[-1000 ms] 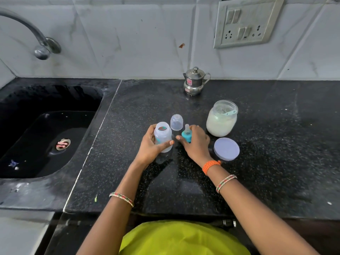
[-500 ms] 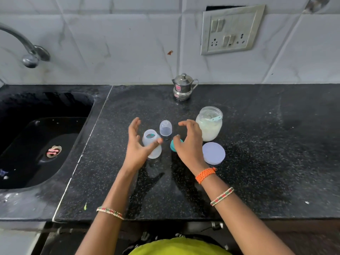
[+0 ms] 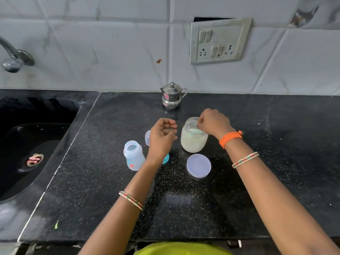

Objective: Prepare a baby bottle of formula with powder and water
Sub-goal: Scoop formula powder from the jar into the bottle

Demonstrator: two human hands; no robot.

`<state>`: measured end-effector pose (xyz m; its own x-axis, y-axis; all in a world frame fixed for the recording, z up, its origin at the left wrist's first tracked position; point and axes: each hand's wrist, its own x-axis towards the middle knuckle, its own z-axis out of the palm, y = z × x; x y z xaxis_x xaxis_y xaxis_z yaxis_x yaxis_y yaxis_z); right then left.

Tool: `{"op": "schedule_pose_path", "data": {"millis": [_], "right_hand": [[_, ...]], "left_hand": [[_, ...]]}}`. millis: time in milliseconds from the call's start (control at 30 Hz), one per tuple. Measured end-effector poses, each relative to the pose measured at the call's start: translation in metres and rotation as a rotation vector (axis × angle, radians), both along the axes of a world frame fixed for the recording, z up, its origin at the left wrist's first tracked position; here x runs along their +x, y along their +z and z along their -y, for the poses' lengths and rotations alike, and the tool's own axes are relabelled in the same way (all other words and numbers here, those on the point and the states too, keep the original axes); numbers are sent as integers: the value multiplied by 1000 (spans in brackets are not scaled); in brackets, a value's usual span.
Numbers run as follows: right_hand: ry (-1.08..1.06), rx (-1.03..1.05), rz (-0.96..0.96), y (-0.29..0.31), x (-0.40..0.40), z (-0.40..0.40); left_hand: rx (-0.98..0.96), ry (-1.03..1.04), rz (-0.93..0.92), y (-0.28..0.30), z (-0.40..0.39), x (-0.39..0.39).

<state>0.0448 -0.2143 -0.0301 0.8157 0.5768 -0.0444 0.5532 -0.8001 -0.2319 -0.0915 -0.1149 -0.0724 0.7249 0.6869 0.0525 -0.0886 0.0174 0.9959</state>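
Black speckled stone: the worktop [image 3: 184,208], with a dark sink [image 3: 27,144] set in at its left and a white tiled wall behind.
Baby bottle [image 3: 134,155]: stands upright and uncapped on the worktop, left of the left wrist, touched by neither hand.
Bottle cap [image 3: 147,137]: clear dome, just behind the bottle, partly hidden by the left hand.
Teal collar [image 3: 166,158]: only a sliver shows by the left wrist; the rest is covered.
Powder jar [image 3: 193,140]: clear, open, largely filled with pale powder, right of the bottle and well in front of the steel pot.
Scoop [image 3: 193,130]: pale green, lying in the jar's mouth.
Jar lid [image 3: 198,165]: round, lilac, flat on the worktop just in front of the jar.
Right hand [image 3: 214,123]: over the jar's mouth, fingers curled down and pinching the scoop's handle.
Left hand [image 3: 162,136]: raised above the worktop between bottle and jar, fingers loosely curled, holding nothing.
Steel pot [image 3: 172,96]: small, lidded, at the back against the wall.
Socket plate [image 3: 219,40]: on the wall above the pot, tilted.
Tap [image 3: 13,56]: at the far left above the sink.
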Motion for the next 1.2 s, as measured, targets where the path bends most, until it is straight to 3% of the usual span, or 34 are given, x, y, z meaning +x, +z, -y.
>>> {"op": "schedule_pose_path", "data": {"millis": [200,433,533,767,900,1200], "right_hand": [[36,-280,28,6,-2,-9],[33,32,149,2,-9,1],[27,50,135,-1,-8,8],[33,96,307,-14,-3,13],[64,41,241,-22,-1,2],[62,32,-111,-26,11,-6]], "left_hand": [[109,-85,-82,-14,0,13],[173,-138,-145,-27,3,12],[205,-163,-194,-34,5,14],[296,-227,-242,-46,6,25],[309,-266,-261,-51,4,27],[267,-251,-216,-53,4,28]]}}
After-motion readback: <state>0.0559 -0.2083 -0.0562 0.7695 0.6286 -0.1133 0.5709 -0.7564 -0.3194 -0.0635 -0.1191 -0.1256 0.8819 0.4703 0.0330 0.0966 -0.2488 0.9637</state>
